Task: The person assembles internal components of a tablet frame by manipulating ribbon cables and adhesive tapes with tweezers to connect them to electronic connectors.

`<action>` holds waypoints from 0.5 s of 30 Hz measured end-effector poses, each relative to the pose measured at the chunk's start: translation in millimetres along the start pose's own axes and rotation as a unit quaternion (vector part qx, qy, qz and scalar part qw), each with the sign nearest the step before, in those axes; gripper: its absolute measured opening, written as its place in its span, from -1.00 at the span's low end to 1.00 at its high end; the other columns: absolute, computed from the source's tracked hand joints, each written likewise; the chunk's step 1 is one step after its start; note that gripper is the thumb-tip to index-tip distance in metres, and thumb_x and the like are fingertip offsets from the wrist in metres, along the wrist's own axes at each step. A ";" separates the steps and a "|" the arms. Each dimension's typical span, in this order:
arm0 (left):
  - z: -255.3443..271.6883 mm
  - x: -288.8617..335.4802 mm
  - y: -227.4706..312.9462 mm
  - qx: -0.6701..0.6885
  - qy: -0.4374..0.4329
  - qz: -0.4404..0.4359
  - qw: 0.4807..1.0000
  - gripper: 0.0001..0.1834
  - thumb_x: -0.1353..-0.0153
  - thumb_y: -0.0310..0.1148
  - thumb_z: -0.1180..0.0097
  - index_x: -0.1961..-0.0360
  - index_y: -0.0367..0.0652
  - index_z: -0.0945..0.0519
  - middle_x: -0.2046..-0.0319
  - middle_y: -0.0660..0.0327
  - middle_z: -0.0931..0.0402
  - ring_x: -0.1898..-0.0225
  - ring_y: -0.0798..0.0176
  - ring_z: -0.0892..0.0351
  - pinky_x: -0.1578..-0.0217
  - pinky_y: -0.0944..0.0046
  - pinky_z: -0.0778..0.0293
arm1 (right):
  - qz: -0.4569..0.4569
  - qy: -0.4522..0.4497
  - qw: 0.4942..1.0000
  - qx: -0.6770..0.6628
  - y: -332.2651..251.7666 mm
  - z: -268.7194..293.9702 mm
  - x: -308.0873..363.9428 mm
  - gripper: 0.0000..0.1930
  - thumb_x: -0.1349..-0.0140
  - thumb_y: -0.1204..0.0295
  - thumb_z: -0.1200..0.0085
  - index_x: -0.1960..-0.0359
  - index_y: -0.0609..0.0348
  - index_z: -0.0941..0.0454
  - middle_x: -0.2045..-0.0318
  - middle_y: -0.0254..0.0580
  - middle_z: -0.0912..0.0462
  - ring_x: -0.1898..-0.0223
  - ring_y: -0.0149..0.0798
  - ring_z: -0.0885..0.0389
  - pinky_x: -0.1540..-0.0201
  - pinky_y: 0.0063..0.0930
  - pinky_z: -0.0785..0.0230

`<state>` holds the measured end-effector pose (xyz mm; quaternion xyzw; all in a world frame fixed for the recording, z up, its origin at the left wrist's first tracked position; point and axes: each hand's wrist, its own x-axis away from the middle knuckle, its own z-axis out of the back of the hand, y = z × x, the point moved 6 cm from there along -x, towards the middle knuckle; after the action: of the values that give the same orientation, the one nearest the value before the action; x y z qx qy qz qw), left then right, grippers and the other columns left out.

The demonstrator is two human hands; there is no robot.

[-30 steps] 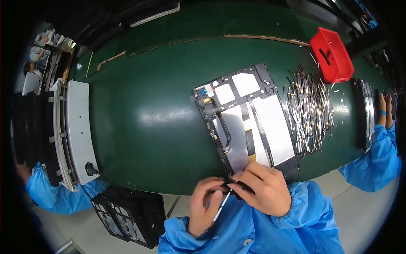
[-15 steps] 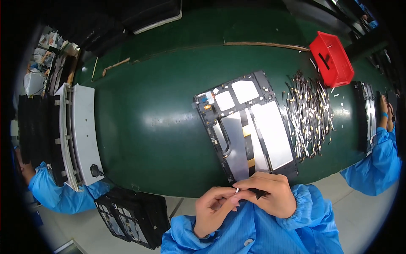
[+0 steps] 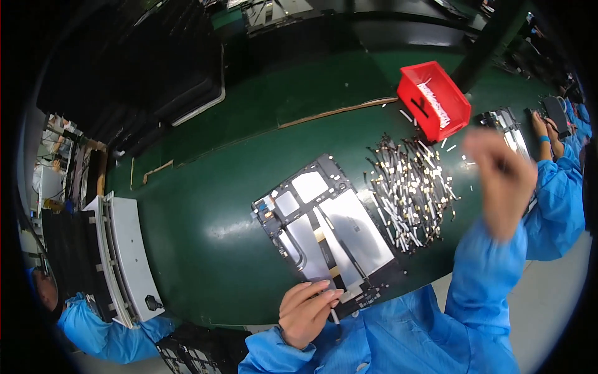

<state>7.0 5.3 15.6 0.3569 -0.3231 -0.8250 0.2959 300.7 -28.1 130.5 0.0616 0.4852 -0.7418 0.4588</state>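
Note:
At the table's near edge, my left hand (image 3: 306, 313) is closed, with a thin short cable (image 3: 335, 316) carrying a white sleeve pinched at its fingertips. These fingers are at the near left corner of an opened tablet-like device (image 3: 357, 227), which has a black frame and silver panels. My right hand (image 3: 503, 184) is raised at the right, smeared by motion, so its fingers cannot be read. It is nearest to a red bin (image 3: 458, 96) of small white tubes and to a pile of short black cables (image 3: 411, 193) with white sleeves.
Loose white tubes (image 3: 406, 116) lie beside the bin. Black trays (image 3: 180, 93) are stacked at the far left. Nearer stands a white panel (image 3: 128, 249) with a black plug. A co-worker's hands (image 3: 545, 134) and another device (image 3: 507, 128) are at the right.
My hands were together over the near edge; the right has gone up and right toward the bin, while the left keeps the cable. The view has shifted, showing white tubes inside the bin.

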 end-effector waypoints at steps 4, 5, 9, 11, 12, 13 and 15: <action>6.1 -2.8 -8.5 0.050 0.015 0.014 0.999 -0.85 0.14 -0.61 -0.31 0.49 -0.19 -0.65 0.41 0.24 -0.68 0.17 0.16 -0.63 0.11 0.15 -0.50 | -0.017 0.030 0.992 0.119 104.7 6.4 -73.7 -0.80 -0.15 0.38 -0.18 0.27 0.25 -0.66 0.47 -0.14 -0.67 0.45 -0.42 -0.55 0.31 -0.55 -0.38; 6.3 -2.0 -11.0 0.054 0.017 0.029 0.998 -0.88 0.15 -0.63 -0.30 0.54 -0.20 -0.65 0.43 0.22 -0.67 0.15 0.09 -0.63 0.08 0.10 -0.50 | -0.025 0.020 0.990 0.140 119.7 7.7 -74.9 -0.78 -0.16 0.37 -0.18 0.25 0.25 -0.65 0.43 -0.13 -0.66 0.41 -0.41 -0.55 0.29 -0.55 -0.37; 17.0 -1.5 -21.7 0.053 0.031 0.058 0.996 -0.85 0.19 -0.57 -0.35 0.50 -0.19 -0.67 0.30 0.11 -0.66 0.02 -0.02 -0.56 -0.03 0.01 -0.42 | 0.011 -0.069 0.993 0.096 81.1 -14.9 -51.7 -0.72 -0.21 0.35 -0.14 0.15 0.31 -0.58 0.31 -0.16 -0.58 0.28 -0.39 -0.50 0.20 -0.56 -0.32; 27.6 -9.2 -33.6 0.060 0.035 0.079 0.994 -0.83 0.19 -0.54 -0.37 0.48 -0.17 -0.69 0.24 0.09 -0.65 -0.02 -0.05 -0.52 -0.05 -0.01 -0.39 | -0.107 -0.235 0.963 -0.077 32.9 -50.3 -0.5 -0.79 -0.30 0.45 0.00 0.16 0.35 -0.54 0.33 -0.27 -0.47 0.25 -0.43 -0.44 0.17 -0.55 -0.28; 29.6 -16.3 -39.6 0.082 0.027 0.083 0.993 -0.81 0.20 -0.50 -0.40 0.46 -0.15 -0.70 0.18 0.06 -0.63 -0.07 -0.07 -0.48 -0.07 -0.03 -0.35 | -0.277 -0.313 0.898 -0.140 11.3 -60.2 34.0 -0.80 -0.29 0.52 0.07 0.12 0.30 -0.54 0.28 -0.18 -0.45 0.24 -0.37 -0.46 0.18 -0.51 -0.32; 29.6 -18.5 -45.7 0.092 0.020 0.087 0.992 -0.79 0.21 -0.45 -0.41 0.43 -0.12 -0.72 0.13 0.04 -0.61 -0.11 -0.11 -0.44 -0.10 -0.06 -0.30 | 0.049 -0.391 0.912 -0.109 -11.3 -70.1 59.5 -0.76 -0.26 0.56 0.08 0.07 0.26 -0.53 0.23 -0.10 -0.40 0.27 -0.27 -0.47 0.21 -0.48 -0.36; 22.4 -28.2 -55.6 0.097 -0.007 0.071 0.993 -0.81 0.19 -0.42 -0.41 0.44 -0.09 -0.73 0.13 0.12 -0.62 -0.12 -0.04 -0.44 -0.13 -0.04 -0.26 | -0.060 -0.484 0.859 -0.153 -36.7 -91.2 105.8 -0.70 -0.13 0.69 -0.01 0.07 0.27 -0.55 0.17 -0.08 -0.37 0.30 -0.22 -0.49 0.24 -0.43 -0.40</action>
<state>-8.7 67.1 -2.5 0.3538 -0.4282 -0.7693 0.3156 180.8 -19.0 50.5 -0.4056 0.3121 -0.6206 0.5941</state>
